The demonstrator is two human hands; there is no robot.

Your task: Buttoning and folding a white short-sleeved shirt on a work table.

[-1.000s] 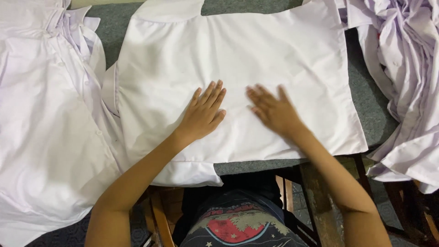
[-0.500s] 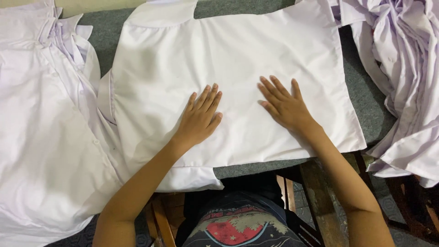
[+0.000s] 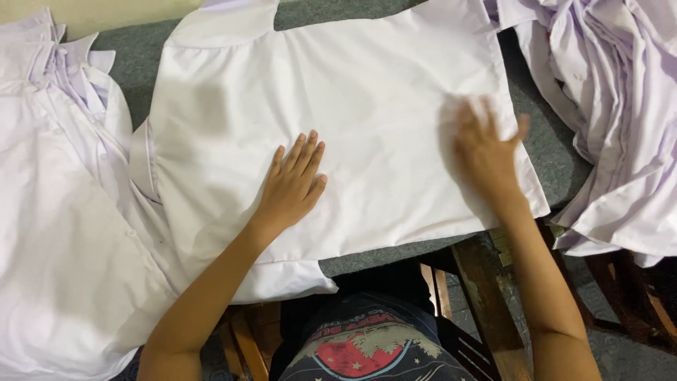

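My left hand (image 3: 290, 185) lies flat, fingers spread and palm down, pressing on the middle of the white shirt (image 3: 338, 106); it pinches nothing. My right hand (image 3: 486, 152) is also open, fingers splayed, resting on the shirt near its right edge; it is blurred, so I cannot tell how firmly it presses. Neither grip closes on the cloth.

The shirt is spread out smooth on the grey table (image 3: 557, 144), its collar end towards the upper left and one folded part hanging over the near edge just above my lap. To my left, touching the shirt's side, lies a stack of white shirts (image 3: 56, 233). To my right, apart from the flat shirt with a strip of grey between, sits a crumpled heap of pale garments (image 3: 620, 120). Below the table edge, wooden bars (image 3: 486, 289) show beside my printed top (image 3: 367, 349).
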